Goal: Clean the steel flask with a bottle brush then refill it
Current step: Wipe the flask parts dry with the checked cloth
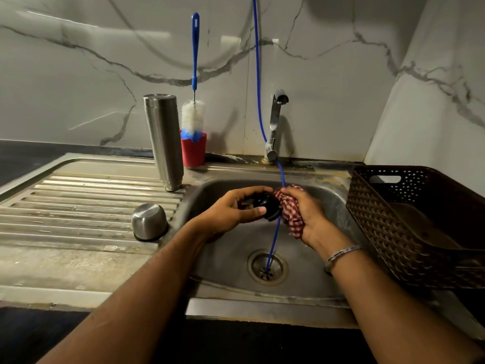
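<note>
The left hand (pixel 237 208) and checked cloth (pixel 291 208) partly hide the black stopper (pixel 267 204).

The sink basin (pixel 328 200) sits in the middle, with the drainboard (pixel 78 206) to its left. On the drainboard's back right corner the steel flask (pixel 163 140) stands upside down, and just right of it, touching or nearly so, a cup (pixel 193 151) holds the bottle brush (pixel 194 101) upright against the wall. Nearer, beside the basin's left edge, the flask cap (pixel 149 222) rests mouth down. Behind the basin stands the tap (pixel 274 127), and a hose (pixel 258 74) hangs down past it into the drain (pixel 267 267). A basket (pixel 393 232) sits at the basin's right edge. Over the basin, the left hand (pixel 231 211) holds a stopper (pixel 267 206) against a cloth (pixel 291 214) in the right hand (pixel 312 216).
</note>
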